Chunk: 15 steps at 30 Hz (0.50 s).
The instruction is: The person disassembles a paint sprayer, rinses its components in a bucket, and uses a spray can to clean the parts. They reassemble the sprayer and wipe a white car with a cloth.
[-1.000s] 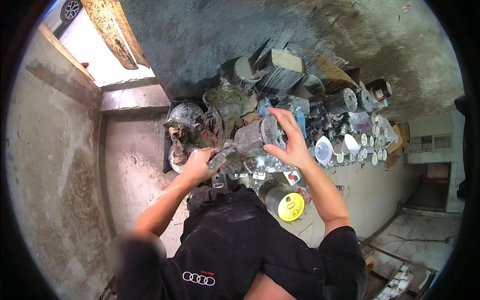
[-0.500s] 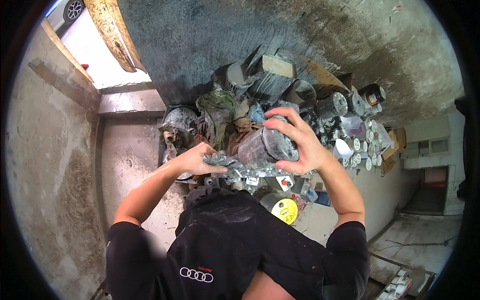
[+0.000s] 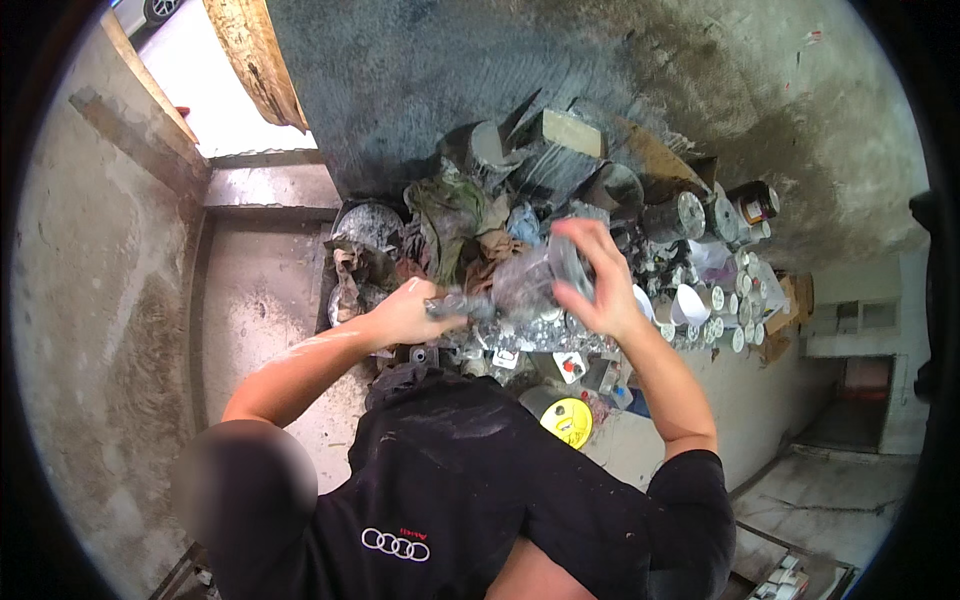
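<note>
Above a cluttered bench I hold what looks like a paint spray gun (image 3: 467, 307), grey and smeared, with a wide translucent cup (image 3: 523, 285) attached. My left hand (image 3: 406, 315) is closed round the gun's slim grey part. My right hand (image 3: 603, 287) curves its fingers and thumb over the cup's right end, where a lid or rim (image 3: 568, 268) shows. Motion blurs the gun and cup, so their join is unclear. Behind them lie crumpled green and brown rags (image 3: 447, 222) and a blue cloth (image 3: 523, 224).
Paint-spattered tubs (image 3: 615, 186) and a rectangular can (image 3: 572, 132) line the wall. Many small white-ended containers (image 3: 740, 310) crowd the bench's right side. Beneath its near edge stands a yellow-lidded bucket (image 3: 571, 423). A doorway opens at the far left, with a car (image 3: 150, 12) outside.
The cup has turned and is now blurred by motion. My right hand has shifted toward its end, fingers pointing more upward. The left hand keeps its hold, and the whole view has shifted slightly.
</note>
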### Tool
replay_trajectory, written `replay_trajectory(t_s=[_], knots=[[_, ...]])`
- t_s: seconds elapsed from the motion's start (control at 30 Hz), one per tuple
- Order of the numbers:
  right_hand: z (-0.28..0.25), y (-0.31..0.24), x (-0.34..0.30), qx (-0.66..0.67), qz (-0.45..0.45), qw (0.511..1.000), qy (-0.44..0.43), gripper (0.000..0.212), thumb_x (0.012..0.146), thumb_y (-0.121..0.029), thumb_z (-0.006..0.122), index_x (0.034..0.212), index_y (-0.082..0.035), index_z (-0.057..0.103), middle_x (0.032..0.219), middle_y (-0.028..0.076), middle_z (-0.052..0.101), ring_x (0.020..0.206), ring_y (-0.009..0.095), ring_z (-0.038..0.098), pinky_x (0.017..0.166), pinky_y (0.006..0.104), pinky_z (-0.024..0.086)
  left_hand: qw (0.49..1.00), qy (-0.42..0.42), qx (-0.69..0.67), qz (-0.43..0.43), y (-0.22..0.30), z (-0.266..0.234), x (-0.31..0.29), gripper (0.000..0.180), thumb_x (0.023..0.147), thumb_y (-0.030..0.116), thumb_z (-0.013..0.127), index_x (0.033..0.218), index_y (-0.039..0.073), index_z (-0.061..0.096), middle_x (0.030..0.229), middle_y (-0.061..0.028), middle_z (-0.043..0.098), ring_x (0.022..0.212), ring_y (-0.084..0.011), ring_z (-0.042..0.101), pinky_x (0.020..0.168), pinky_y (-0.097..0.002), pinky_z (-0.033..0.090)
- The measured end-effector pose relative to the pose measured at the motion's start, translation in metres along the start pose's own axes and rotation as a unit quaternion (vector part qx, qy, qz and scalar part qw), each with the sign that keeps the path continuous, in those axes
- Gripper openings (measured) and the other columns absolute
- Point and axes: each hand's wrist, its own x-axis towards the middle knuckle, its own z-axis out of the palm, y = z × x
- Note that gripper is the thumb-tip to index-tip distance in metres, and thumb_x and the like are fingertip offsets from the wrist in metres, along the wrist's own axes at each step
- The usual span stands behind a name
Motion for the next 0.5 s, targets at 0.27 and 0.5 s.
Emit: replay_trajectory(t_s=[0.27, 0.5], knots=[[0.000, -0.003, 0.010, -0.041, -0.014, 0.999, 0.013, 0.087, 0.076, -0.040, 0.086, 0.148, -0.004, 0.052, 0.137, 0.020, 0.057, 0.123, 0.040, 0.060, 0.105, 0.0446, 0.048, 0.998, 0.039, -0.004, 0.047, -0.017, 0.001, 0.003, 0.030, 0.084, 0.025, 0.085, 0.087, -0.001, 0.072, 0.074, -0.0189, 0.067, 0.068, -0.0330, 0.065, 0.066, -0.0420, 0.051], [0.011, -0.020, 0.017, -0.011, -0.071, 0.994, 0.076, 0.077, 0.079, -0.037, 0.081, 0.141, 0.003, 0.056, 0.134, 0.021, 0.065, 0.126, 0.037, 0.063, 0.110, 0.0450, 0.045, 0.995, 0.072, -0.066, -0.017, -0.013, 0.016, -0.003, 0.039, 0.088, 0.029, 0.082, 0.116, 0.002, 0.076, 0.085, -0.0206, 0.073, 0.075, -0.0291, 0.071, 0.072, -0.0378, 0.055]])
